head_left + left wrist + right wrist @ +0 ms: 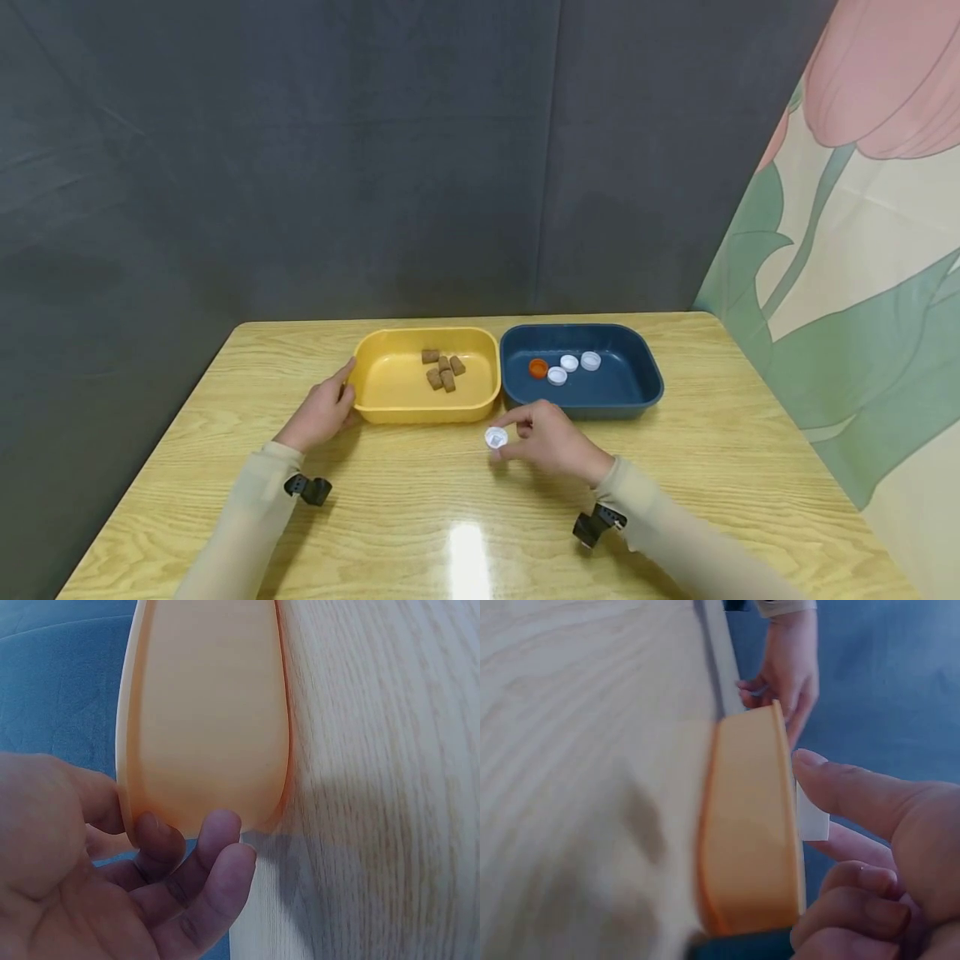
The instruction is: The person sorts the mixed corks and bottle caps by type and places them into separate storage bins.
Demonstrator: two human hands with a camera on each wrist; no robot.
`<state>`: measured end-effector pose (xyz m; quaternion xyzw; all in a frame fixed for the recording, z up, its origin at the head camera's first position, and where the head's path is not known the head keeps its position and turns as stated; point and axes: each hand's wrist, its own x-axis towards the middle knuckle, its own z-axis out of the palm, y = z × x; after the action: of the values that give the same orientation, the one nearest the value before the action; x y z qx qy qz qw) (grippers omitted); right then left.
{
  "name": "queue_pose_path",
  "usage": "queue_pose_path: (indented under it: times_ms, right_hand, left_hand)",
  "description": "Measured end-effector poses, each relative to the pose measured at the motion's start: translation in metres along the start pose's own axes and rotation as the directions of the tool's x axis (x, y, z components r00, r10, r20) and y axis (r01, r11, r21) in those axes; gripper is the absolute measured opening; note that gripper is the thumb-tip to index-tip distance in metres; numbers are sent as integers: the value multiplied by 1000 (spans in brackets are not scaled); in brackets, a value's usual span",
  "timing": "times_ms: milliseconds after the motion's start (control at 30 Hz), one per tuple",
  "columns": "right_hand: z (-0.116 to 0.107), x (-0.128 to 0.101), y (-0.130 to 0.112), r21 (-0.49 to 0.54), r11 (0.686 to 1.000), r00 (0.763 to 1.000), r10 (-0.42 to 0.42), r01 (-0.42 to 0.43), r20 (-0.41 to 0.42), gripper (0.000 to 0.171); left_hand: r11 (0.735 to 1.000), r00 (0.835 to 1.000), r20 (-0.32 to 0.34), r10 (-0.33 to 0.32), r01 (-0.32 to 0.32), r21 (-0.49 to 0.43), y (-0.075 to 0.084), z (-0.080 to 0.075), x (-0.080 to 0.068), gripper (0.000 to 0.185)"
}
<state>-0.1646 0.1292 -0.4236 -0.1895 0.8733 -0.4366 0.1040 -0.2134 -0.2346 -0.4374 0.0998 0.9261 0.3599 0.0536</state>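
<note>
My left hand [322, 414] grips the left end of a yellow plastic bin [390, 335]; in the left wrist view its fingers [221, 889] curl at the bin's rim. Between thumb and index finger, my right hand [551, 442] pinches a white bottle cap [496, 437] above the table, in front of the gap between the bins. The right wrist view shows part of that white cap [812, 816] behind the thumb. Several small brown cork-like pieces [447, 381] lie in the yellow bin. A dark blue bin [637, 379] holds three white caps [590, 361] and an orange cap [537, 368].
Both bins stand side by side near the back of a light wood table [405, 517]. A dark grey cloth [360, 167] hangs behind it, and a flower-patterned curtain [862, 317] hangs at the right. Each wrist wears a small black camera [592, 527].
</note>
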Motion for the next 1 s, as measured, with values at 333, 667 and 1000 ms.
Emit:
queue_pose_path:
  times_ms: [333,667,1000]
  right_hand:
    - [-44,4,-6,-69,997,999,20,-23,-46,31]
    - [-82,18,9,-144,987,995,66,-77,-80,34]
    - [-102,46,25,-203,971,991,107,-122,-82,29]
  left_hand:
    - [1000,1000,2,-6,6,-5,1,0,-1,56]
    - [1000,1000,3,-4,4,-13,-1,0,0,56]
    - [1000,1000,5,-4,4,-19,-1,0,0,56]
